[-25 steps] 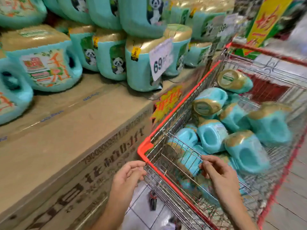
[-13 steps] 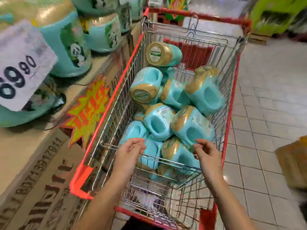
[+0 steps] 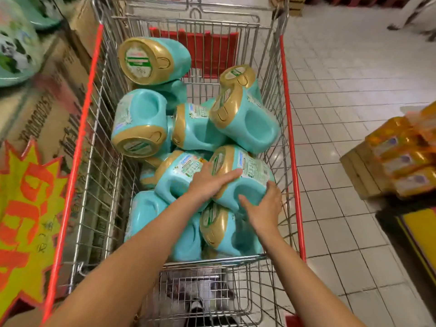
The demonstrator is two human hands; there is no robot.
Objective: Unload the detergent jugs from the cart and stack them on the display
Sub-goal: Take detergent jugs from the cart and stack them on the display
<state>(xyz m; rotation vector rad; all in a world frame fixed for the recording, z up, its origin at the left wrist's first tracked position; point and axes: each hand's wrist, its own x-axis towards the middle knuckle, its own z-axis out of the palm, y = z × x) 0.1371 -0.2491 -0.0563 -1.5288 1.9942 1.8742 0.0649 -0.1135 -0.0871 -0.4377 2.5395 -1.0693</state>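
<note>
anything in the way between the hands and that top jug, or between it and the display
Nothing between them: both the left hand and right hand touch the jug, which lies atop the pile with nothing over it. Toward the display on the left, only the red-rimmed wire side of the cart intervenes, so lift it over.

view: we get one wide-angle head camera | facing: forward and steeply down into the cart [image 3: 289, 114] | range: close, our left hand [image 3: 207, 182] and right hand [image 3: 264, 208] sit mid-frame | edges: display cartons [image 3: 54, 95] at left, tiled floor [image 3: 354, 114] at right
</note>
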